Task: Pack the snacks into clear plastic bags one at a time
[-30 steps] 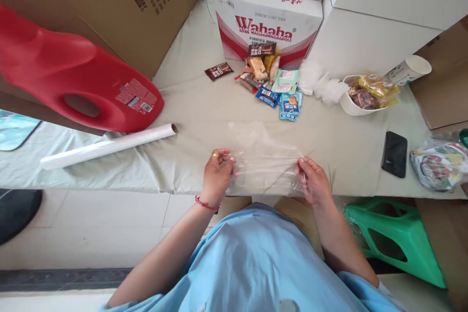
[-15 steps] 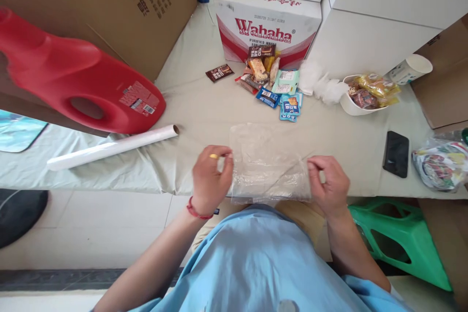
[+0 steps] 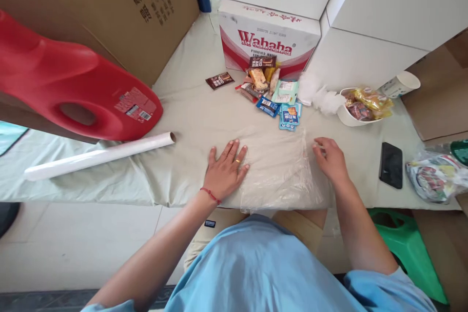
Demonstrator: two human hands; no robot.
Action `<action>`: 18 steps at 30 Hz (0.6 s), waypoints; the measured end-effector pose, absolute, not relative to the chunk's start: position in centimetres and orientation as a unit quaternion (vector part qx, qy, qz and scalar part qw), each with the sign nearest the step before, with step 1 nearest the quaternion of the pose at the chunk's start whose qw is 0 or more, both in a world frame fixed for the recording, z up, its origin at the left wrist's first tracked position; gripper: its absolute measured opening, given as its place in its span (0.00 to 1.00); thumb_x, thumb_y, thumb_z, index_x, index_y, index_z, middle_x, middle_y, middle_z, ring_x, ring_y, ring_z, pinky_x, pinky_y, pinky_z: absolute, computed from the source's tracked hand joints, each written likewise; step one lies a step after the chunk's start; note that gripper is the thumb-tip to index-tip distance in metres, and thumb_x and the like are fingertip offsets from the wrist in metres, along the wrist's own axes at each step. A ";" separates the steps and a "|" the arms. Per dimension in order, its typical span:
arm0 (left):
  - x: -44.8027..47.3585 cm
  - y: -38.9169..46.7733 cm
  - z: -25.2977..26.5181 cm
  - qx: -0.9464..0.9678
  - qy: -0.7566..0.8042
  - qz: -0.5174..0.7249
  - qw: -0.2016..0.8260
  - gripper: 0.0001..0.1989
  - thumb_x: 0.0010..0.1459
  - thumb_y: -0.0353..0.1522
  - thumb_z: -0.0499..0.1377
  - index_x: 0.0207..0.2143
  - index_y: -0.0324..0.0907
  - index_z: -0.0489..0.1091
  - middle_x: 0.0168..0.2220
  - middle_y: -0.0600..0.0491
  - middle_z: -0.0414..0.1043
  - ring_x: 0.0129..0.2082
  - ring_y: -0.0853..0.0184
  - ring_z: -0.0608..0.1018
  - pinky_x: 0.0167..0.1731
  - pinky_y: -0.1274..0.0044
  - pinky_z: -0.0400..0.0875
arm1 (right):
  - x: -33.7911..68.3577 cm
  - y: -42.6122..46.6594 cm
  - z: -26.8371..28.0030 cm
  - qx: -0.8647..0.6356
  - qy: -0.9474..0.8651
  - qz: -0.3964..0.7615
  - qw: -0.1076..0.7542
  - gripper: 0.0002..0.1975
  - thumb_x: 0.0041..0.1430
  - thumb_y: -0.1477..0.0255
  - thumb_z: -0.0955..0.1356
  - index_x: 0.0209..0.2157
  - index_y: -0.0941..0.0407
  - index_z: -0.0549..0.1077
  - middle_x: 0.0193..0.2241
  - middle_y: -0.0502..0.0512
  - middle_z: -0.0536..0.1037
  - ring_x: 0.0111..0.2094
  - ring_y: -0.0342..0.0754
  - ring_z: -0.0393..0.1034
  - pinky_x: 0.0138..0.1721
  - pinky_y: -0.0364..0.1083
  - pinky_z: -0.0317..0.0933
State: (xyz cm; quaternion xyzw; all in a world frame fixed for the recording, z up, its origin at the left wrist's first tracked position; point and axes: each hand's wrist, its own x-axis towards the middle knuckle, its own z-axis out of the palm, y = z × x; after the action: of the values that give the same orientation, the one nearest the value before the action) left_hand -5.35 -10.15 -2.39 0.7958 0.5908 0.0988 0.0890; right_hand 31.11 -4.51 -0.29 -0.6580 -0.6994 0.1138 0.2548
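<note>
A clear sheet of plastic film (image 3: 276, 170) lies wrinkled on the cloth-covered table, its near edge along the table's front. Flat on the table, with fingers spread, my left hand (image 3: 226, 168) rests at the film's left edge. My right hand (image 3: 331, 158) is just beyond the film's right side, fingers loosely bent and the thumb apart, with nothing visible in it. Whether its fingertips touch the film I cannot tell. Behind the film is a pile of wrapped snacks (image 3: 268, 83), and a single brown packet (image 3: 219, 80) lies to their left.
At left are a roll of plastic film (image 3: 102, 155), a big red jug (image 3: 80, 87) and a cardboard box (image 3: 120, 14). A Wahaba carton (image 3: 270, 34) stands behind. To the right are a white tub (image 3: 345, 113), paper cup (image 3: 402, 85), phone (image 3: 391, 165) and plastic bag (image 3: 437, 175).
The film has gone from being held up between both hands to lying on the table. My left hand has let go and flattened out; my right hand's pinch has loosened.
</note>
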 end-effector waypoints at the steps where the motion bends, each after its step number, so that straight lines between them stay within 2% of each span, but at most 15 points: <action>1: -5.2 -10.2 -2.3 0.796 0.592 0.095 0.081 0.30 0.73 0.44 0.47 0.74 0.50 0.55 0.76 0.45 0.49 0.75 0.53 0.57 0.73 0.47 0.34 | 30.7 -3.6 0.5 -0.659 -0.690 0.131 0.268 0.22 0.69 0.58 0.63 0.50 0.58 0.79 0.49 0.68 0.80 0.45 0.57 0.78 0.47 0.57 0.74; 4: -5.1 -10.2 -2.2 0.798 0.591 0.095 0.070 0.30 0.74 0.44 0.46 0.74 0.48 0.55 0.76 0.45 0.49 0.75 0.53 0.57 0.72 0.47 0.36 | 27.5 0.2 2.6 -0.630 -0.708 0.169 0.271 0.17 0.69 0.61 0.63 0.46 0.55 0.80 0.43 0.61 0.83 0.38 0.53 0.79 0.43 0.52 0.73; 8: -5.2 -10.2 -2.3 0.799 0.589 0.096 0.073 0.29 0.74 0.44 0.47 0.73 0.49 0.56 0.76 0.46 0.51 0.75 0.54 0.57 0.73 0.47 0.37 | 20.4 7.0 4.6 -0.588 -0.776 0.129 0.186 0.15 0.69 0.67 0.62 0.42 0.56 0.80 0.41 0.61 0.83 0.43 0.58 0.78 0.48 0.54 0.69; 11: -5.3 -10.2 -2.3 0.799 0.589 0.096 0.077 0.30 0.73 0.45 0.47 0.73 0.49 0.57 0.76 0.46 0.51 0.75 0.54 0.58 0.73 0.47 0.38 | 15.0 12.1 4.8 -0.595 -0.784 0.074 0.162 0.18 0.71 0.65 0.61 0.51 0.57 0.76 0.49 0.68 0.80 0.51 0.64 0.74 0.51 0.58 0.67; 13: -5.3 -10.2 -2.3 0.798 0.589 0.098 0.076 0.30 0.74 0.45 0.47 0.73 0.49 0.56 0.76 0.47 0.51 0.75 0.54 0.57 0.73 0.47 0.38 | 12.4 15.0 4.1 -0.611 -0.773 0.060 0.158 0.23 0.72 0.61 0.61 0.60 0.59 0.69 0.55 0.73 0.75 0.54 0.68 0.72 0.52 0.62 0.66; 15: -5.3 -10.2 -2.3 0.798 0.590 0.098 0.076 0.30 0.74 0.46 0.46 0.73 0.49 0.56 0.76 0.47 0.50 0.75 0.55 0.57 0.73 0.48 0.37 | 10.8 17.2 3.1 -0.630 -0.759 0.073 0.148 0.28 0.72 0.58 0.62 0.65 0.62 0.63 0.56 0.78 0.73 0.55 0.71 0.71 0.52 0.65 0.65; 18: -5.4 -10.2 -2.4 0.797 0.591 0.099 0.079 0.30 0.74 0.46 0.46 0.73 0.49 0.56 0.76 0.48 0.50 0.75 0.56 0.57 0.73 0.48 0.36 | 10.8 18.4 1.6 -0.628 -0.756 0.089 0.161 0.30 0.69 0.60 0.64 0.65 0.62 0.63 0.54 0.78 0.74 0.55 0.71 0.72 0.52 0.66 0.65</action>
State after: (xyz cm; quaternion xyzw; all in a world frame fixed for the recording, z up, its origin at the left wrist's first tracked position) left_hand -5.36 -10.18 -2.41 0.7970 0.5907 0.0986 0.0788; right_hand 10.81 18.37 1.65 -0.6281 -0.7561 0.0888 0.1611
